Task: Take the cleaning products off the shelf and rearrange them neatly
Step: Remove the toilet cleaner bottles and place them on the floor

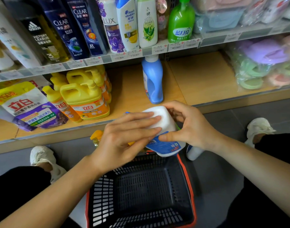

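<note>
Between the fingers [141,118] of both hands, above the basket [188,178], the white bottle [165,119] lies tilted, base toward the camera. Round it the right hand [192,125] curls its fingers; the left hand [123,140] lays straight fingers against its side. Smooth, stiff plastic, likely heavy with liquid, it may slip: better held round the body, a palm under the base.

A shop: price tags [119,55] edge stocked shelves [198,76].

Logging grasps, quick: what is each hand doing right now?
Left hand: open, straight fingers resting on the white bottle.
Right hand: grips the white bottle.
</note>
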Motion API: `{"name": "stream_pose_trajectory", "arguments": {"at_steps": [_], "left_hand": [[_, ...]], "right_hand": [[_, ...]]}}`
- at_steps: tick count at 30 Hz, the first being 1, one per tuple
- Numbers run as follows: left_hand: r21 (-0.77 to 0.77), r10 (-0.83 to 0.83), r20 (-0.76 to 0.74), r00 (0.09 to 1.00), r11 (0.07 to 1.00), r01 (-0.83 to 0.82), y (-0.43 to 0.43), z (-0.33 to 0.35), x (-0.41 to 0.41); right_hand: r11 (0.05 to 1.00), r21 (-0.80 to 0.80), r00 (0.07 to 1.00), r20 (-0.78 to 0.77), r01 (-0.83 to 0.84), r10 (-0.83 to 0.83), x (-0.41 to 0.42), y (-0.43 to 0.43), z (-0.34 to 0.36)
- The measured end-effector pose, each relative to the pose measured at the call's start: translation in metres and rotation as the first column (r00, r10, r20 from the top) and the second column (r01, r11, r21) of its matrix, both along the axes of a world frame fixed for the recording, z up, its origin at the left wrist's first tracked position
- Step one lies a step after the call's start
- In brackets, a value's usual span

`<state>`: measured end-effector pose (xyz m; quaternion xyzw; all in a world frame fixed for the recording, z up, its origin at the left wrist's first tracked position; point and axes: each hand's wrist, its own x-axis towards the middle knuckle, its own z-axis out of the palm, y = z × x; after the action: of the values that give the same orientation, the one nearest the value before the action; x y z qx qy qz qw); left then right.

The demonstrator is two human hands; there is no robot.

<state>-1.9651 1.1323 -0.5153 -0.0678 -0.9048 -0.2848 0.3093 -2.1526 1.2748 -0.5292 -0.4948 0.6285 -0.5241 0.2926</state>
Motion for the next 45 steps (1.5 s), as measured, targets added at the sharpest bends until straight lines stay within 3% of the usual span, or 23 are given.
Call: {"name": "stream_pose_trajectory", "arguments": {"at_steps": [6,8,10,11,14,16,23,30,36,39,43,45], "left_hand": [[0.014,0.117,-0.128,0.985,0.993,-0.116,-0.002,-0.005,0.002],[0.039,0.181,-0.109,0.977,0.983,-0.178,-0.006,-0.007,0.003],[0.189,0.269,-0.007,0.963,0.946,-0.262,-0.007,-0.009,0.002],[0.332,0.285,0.075,0.956,0.896,-0.294,-0.006,-0.01,0.002],[0.725,0.185,0.264,0.947,0.609,-0.321,0.0,-0.011,-0.003],[0.793,0.177,0.312,0.933,0.493,-0.359,0.003,-0.013,-0.005],[0.873,0.215,0.27,0.939,0.356,-0.332,0.006,-0.015,-0.013],[0.876,0.118,0.226,0.967,0.411,-0.255,0.001,-0.016,-0.006],[0.706,0.05,0.156,0.986,0.693,-0.147,0.003,-0.022,-0.001],[0.624,0.067,0.135,0.989,0.769,-0.138,-0.002,-0.024,-0.001],[0.722,0.093,0.12,0.988,0.675,-0.151,-0.006,-0.037,-0.004],[0.752,0.094,0.201,0.975,0.623,-0.215,-0.008,-0.046,-0.006]], "right_hand": [[1.0,-0.02,0.999,0.049,0.023,-0.022,-0.003,0.001,-0.001],[0.999,-0.036,0.996,0.086,0.023,-0.02,-0.004,0.002,-0.001],[0.998,-0.048,0.993,0.115,0.031,-0.025,-0.005,0.001,0.0],[0.998,-0.054,0.992,0.12,0.034,-0.027,-0.005,0.001,0.0],[0.998,-0.057,0.993,0.112,0.038,-0.031,-0.002,0.002,-0.001],[0.998,-0.051,0.996,0.078,0.048,-0.044,0.0,0.003,-0.002],[0.998,-0.035,0.998,0.028,0.055,-0.054,0.004,0.004,-0.005],[0.992,-0.119,0.978,0.205,0.05,-0.024,-0.003,0.001,-0.005],[0.987,-0.14,0.964,0.262,0.085,-0.046,-0.005,-0.002,-0.007],[0.989,-0.125,0.967,0.251,0.078,-0.045,-0.005,-0.002,-0.009],[0.986,-0.11,0.962,0.258,0.122,-0.09,-0.007,-0.005,-0.01],[0.979,-0.111,0.946,0.296,0.172,-0.133,-0.009,-0.006,-0.011]]}}
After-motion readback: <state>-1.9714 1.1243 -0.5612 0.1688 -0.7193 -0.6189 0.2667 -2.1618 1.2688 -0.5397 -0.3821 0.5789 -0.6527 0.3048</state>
